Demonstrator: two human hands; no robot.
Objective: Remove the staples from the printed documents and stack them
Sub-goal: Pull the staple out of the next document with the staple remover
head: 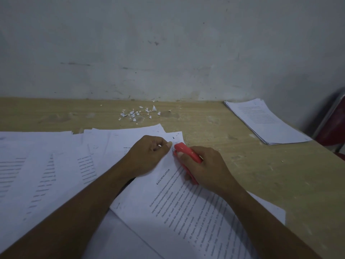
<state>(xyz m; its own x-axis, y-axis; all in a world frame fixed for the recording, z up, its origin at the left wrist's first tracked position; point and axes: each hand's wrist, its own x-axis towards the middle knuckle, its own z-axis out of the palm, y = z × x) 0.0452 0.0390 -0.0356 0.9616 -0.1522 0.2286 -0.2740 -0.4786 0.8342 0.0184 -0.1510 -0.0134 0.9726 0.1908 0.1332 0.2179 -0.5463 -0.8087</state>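
A printed document headed "KATA PENGANTAR" lies slanted on the wooden table in front of me. My right hand grips a red stapler, its front end at the document's top corner. My left hand rests on the page just left of that corner, fingers curled and thumb pressing the paper down beside the stapler's tip. The staple itself is too small to make out.
Several more printed sheets lie spread over the left of the table. A neat stack of papers sits at the far right. Torn paper scraps lie near the grey wall. A red chair stands past the right edge.
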